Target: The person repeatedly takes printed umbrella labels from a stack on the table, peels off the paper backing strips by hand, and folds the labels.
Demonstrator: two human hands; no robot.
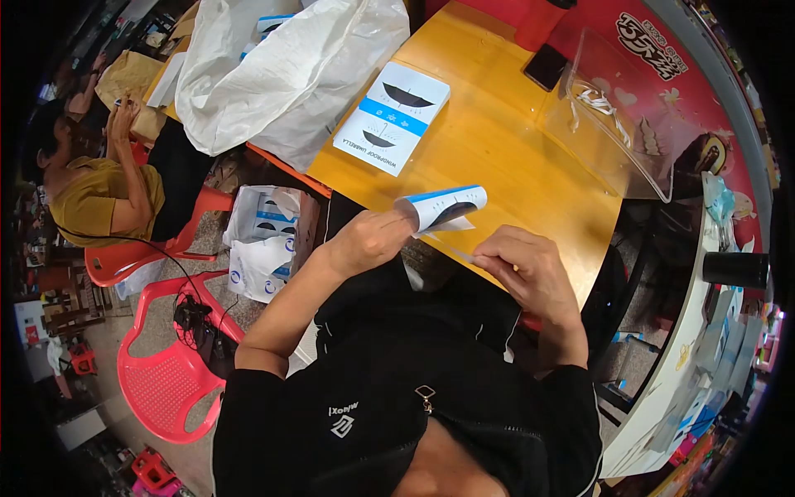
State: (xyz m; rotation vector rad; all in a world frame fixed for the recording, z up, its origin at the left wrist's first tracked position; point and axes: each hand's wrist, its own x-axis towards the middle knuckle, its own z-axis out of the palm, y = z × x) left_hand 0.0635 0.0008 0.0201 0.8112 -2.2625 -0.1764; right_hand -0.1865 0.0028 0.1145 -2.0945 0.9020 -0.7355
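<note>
A printed sheet with a blue band and a dark umbrella picture is curled into a roll over the table's front edge. My left hand is closed around its left end. My right hand pinches a thin, pale strip that runs toward the underside of the rolled sheet. Beyond the hands, a stack of flat sheets marked "WINDPROOF UMBRELLA" lies on the yellow table.
A large white bag rests at the table's left. At the right are a phone, a red cup and a clear tray with pale strips. A seated person and a pink chair are at left.
</note>
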